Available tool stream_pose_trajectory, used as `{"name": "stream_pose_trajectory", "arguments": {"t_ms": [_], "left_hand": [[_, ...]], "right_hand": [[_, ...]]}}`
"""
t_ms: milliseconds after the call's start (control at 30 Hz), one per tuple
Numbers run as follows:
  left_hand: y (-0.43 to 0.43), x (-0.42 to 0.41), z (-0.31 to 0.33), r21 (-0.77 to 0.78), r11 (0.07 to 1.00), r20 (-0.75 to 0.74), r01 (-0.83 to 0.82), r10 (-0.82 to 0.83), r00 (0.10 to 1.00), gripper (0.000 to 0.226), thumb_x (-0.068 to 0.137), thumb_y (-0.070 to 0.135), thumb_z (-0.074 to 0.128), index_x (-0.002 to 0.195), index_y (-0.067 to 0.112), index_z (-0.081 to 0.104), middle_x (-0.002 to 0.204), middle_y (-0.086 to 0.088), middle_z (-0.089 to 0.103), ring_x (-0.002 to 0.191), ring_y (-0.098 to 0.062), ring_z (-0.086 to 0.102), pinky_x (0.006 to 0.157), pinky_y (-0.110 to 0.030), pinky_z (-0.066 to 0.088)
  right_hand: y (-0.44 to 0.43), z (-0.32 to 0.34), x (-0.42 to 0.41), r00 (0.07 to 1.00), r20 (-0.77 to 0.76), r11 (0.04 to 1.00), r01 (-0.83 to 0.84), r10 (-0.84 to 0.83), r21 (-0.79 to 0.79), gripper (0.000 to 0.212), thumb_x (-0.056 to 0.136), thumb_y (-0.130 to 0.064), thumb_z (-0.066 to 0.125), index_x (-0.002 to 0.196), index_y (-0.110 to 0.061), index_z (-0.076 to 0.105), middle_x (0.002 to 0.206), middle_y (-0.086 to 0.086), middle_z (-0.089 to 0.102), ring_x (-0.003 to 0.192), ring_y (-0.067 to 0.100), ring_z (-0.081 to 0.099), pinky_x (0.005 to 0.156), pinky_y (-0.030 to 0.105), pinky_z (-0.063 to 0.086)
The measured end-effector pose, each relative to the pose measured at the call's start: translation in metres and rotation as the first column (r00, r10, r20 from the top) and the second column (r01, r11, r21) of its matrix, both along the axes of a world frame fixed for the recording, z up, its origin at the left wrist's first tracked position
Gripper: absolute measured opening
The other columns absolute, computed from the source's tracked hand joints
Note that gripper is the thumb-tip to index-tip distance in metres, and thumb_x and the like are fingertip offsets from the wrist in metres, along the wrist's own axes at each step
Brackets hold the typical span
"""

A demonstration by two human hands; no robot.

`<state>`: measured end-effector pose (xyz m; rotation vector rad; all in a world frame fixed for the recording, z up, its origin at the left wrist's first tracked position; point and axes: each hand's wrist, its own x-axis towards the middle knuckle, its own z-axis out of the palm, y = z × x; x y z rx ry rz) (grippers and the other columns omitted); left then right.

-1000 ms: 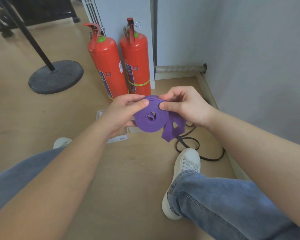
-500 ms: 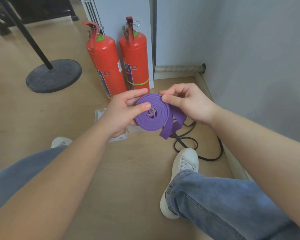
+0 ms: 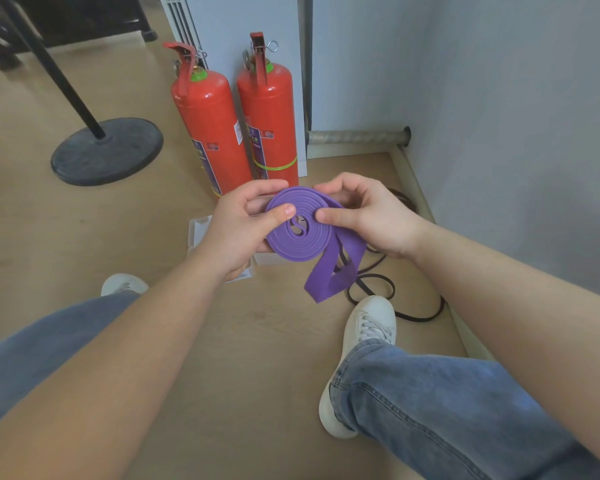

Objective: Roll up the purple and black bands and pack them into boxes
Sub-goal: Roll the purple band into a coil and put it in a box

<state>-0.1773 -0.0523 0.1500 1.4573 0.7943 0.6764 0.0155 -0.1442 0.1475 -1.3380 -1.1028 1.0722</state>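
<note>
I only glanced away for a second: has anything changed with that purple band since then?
The purple band was turned on a little; its loose tail now hangs more below the coil. Both the left hand and right hand kept their grip. The black band stayed on the floor.

wooden floor [image 3: 257, 341] bears black band [image 3: 388, 299], boxes [image 3: 201, 230].

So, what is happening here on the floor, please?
A person sitting on the floor is rolling up a purple band. The left hand and the right hand hold the flat coil between them, thumbs pressed on its face. The roll is not finished: a loose tail hangs below the coil. A black band lies unrolled on the floor by a white shoe. A clear box waits under the hands, mostly hidden.
</note>
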Motion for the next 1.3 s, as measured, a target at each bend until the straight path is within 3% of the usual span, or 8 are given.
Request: {"name": "stream_pose_trajectory", "arguments": {"t_ms": [333, 467, 600, 733, 900, 1033, 1100, 1300], "left_hand": [[0.009, -0.005, 0.001, 0.064, 0.984, -0.164, 0.164, -0.152, 0.975, 0.014, 0.088, 0.013, 0.074, 0.086, 0.017, 0.062, 0.084, -0.004, 0.075, 0.073, -0.017, 0.069, 0.069, -0.035, 0.057], [0.013, -0.011, 0.002, 0.005, 0.995, -0.074, 0.102, -0.101, 0.992, 0.013, 0.088, 0.008, 0.072, 0.083, 0.016, 0.063, 0.078, -0.004, 0.074, 0.066, -0.017, 0.068, 0.063, -0.033, 0.057], [0.012, -0.010, 0.001, -0.050, 0.996, 0.001, 0.069, -0.069, 0.998, 0.015, 0.091, 0.009, 0.069, 0.083, 0.018, 0.060, 0.083, -0.004, 0.071, 0.068, -0.016, 0.068, 0.061, -0.033, 0.058], [0.012, -0.010, 0.004, 0.059, 0.970, -0.168, 0.235, -0.222, 0.960, 0.027, 0.087, 0.011, 0.075, 0.082, 0.020, 0.050, 0.085, -0.005, 0.069, 0.069, -0.017, 0.067, 0.055, -0.032, 0.055], [0.015, -0.015, 0.002, -0.015, 0.981, -0.070, 0.193, -0.193, 0.979, 0.032, 0.078, 0.020, 0.079, 0.077, 0.023, 0.048, 0.086, -0.007, 0.070, 0.070, -0.023, 0.067, 0.061, -0.036, 0.053], [0.019, -0.018, -0.002, -0.067, 0.986, -0.056, 0.154, -0.158, 0.986, 0.034, 0.080, 0.017, 0.078, 0.082, 0.019, 0.044, 0.084, -0.003, 0.072, 0.067, -0.019, 0.070, 0.060, -0.036, 0.057], [0.020, -0.018, -0.007, -0.070, 0.990, -0.062, 0.120, -0.125, 0.990, 0.029, 0.086, 0.013, 0.072, 0.082, 0.019, 0.045, 0.087, -0.004, 0.074, 0.069, -0.020, 0.071, 0.061, -0.038, 0.059], [0.031, -0.021, -0.015, -0.115, 0.990, -0.034, -0.081, 0.078, 0.996, 0.027, 0.093, 0.014, 0.069, 0.081, 0.022, 0.045, 0.096, -0.007, 0.073, 0.076, -0.018, 0.074, 0.067, -0.047, 0.063]], "right_hand": [[-0.003, 0.005, -0.004, 0.960, 0.264, 0.994, -0.077, 0.094, -0.074, 0.025, 0.085, 0.002, 0.078, 0.104, -0.013, 0.071, 0.096, 0.005, 0.080, 0.084, 0.013, 0.076, 0.077, 0.027, 0.060], [-0.001, 0.011, -0.007, 0.970, 0.227, 0.994, -0.065, 0.084, -0.088, 0.034, 0.082, -0.002, 0.082, 0.111, -0.016, 0.069, 0.099, 0.006, 0.080, 0.088, 0.018, 0.076, 0.084, 0.035, 0.062], [-0.001, 0.014, -0.001, 0.955, 0.281, 0.994, -0.080, 0.098, -0.075, 0.035, 0.082, -0.002, 0.082, 0.104, -0.020, 0.063, 0.099, 0.014, 0.077, 0.081, 0.026, 0.074, 0.075, 0.041, 0.061], [0.001, 0.011, -0.004, 0.948, 0.296, 0.993, -0.102, 0.117, -0.064, 0.032, 0.083, 0.002, 0.080, 0.101, -0.018, 0.063, 0.098, 0.018, 0.077, 0.092, 0.046, 0.072, 0.083, 0.060, 0.059], [0.001, 0.019, 0.002, 0.973, 0.158, 0.984, -0.153, 0.165, -0.087, 0.026, 0.086, -0.007, 0.078, 0.108, -0.015, 0.068, 0.100, 0.019, 0.077, 0.080, 0.026, 0.074, 0.078, 0.042, 0.061], [-0.004, 0.008, 0.024, 0.978, -0.067, 0.940, -0.209, 0.198, -0.271, 0.029, 0.084, -0.012, 0.063, 0.112, -0.005, 0.068, 0.091, 0.023, 0.071, 0.078, 0.038, 0.067, 0.079, 0.052, 0.060], [-0.007, -0.001, 0.032, 0.972, -0.054, 0.904, -0.233, 0.229, -0.359, 0.032, 0.083, -0.008, 0.057, 0.112, 0.003, 0.066, 0.092, 0.027, 0.070, 0.087, 0.044, 0.064, 0.083, 0.054, 0.058], [-0.010, -0.018, 0.036, 0.962, -0.009, 0.853, -0.248, 0.274, -0.460, 0.032, 0.084, -0.010, 0.051, 0.110, -0.006, 0.068, 0.099, 0.022, 0.075, 0.085, 0.032, 0.073, 0.079, 0.046, 0.061]]}}
